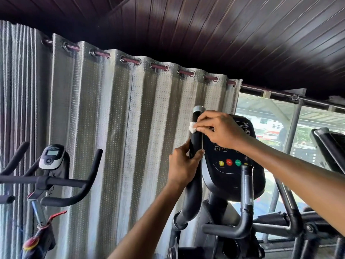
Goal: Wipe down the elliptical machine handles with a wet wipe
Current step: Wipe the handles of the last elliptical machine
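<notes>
Standing upright, the handle (long axis vertical) meets the wipe.

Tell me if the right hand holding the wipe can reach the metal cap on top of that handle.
Probably yes. The right hand pinches the wet wipe against the handle just below the metal cap, with nothing between them; the left hand grips the handle lower down, out of the way.

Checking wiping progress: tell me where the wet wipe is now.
Head view, centre-right: the wet wipe is pinched by the right hand against the elliptical handle near its top, above the left hand gripping that handle, left of the console.
</notes>
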`<state>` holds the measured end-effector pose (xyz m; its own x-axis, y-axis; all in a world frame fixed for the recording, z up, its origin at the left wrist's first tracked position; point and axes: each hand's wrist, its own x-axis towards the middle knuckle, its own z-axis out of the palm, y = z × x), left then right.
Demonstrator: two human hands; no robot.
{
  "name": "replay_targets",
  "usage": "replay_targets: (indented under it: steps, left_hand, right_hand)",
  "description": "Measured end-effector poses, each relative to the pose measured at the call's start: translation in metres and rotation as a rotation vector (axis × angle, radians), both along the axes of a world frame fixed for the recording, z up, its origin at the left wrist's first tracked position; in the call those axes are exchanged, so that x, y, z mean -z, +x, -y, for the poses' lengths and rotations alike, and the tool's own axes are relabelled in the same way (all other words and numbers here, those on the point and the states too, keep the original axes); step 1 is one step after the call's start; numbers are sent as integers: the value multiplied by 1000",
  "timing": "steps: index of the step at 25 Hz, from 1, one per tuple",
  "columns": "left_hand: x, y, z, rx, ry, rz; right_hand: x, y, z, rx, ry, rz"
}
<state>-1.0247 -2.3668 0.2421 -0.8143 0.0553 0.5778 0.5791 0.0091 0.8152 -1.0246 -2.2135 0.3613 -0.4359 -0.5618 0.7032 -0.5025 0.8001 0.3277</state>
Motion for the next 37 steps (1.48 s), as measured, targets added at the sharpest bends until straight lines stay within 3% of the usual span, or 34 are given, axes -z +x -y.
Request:
replay_targets:
  steps: [6, 8, 12, 15, 17, 19, 21, 22, 28, 32, 37]
  left_hand:
    - [0, 5, -3, -25, 4, 5]
    - [-1, 5, -3, -45, -15, -3]
    - [-1, 4, -3, -27, 0, 1]
    - [-1, 4, -1, -17, -1, -8]
    - [-1, 4, 0, -28, -6, -4]
    - [-1, 2, -1, -44, -19, -14]
    - [-1, 1, -1, -38, -13, -12]
    - [0, 2, -1, -25, -10, -12]
    - [3, -3, -2, -1, -4, -21]
    - [7, -2, -4, -7, 10, -4]
    - [12, 5, -3, -51, -24, -11]
  right_hand:
    - [-31, -28, -1, 149, -138, -104]
    - [-45, -37, 14, 222, -123, -6]
    - [-85, -57, 39, 482, -138, 411]
    - [-94, -62, 34, 561, -157, 448]
    - [-82, -56, 21, 459, -337, 339]
    - [-52, -46, 6, 301, -647, 162]
    - [-15, -36, 6, 172, -954, 91]
    - [4, -33, 10, 116, -1014, 55]
    - [30, -16, 2, -50, -575, -212]
    - [5, -6, 0, 5, -149, -61]
    - [-39, -4, 14, 160, 71, 90]
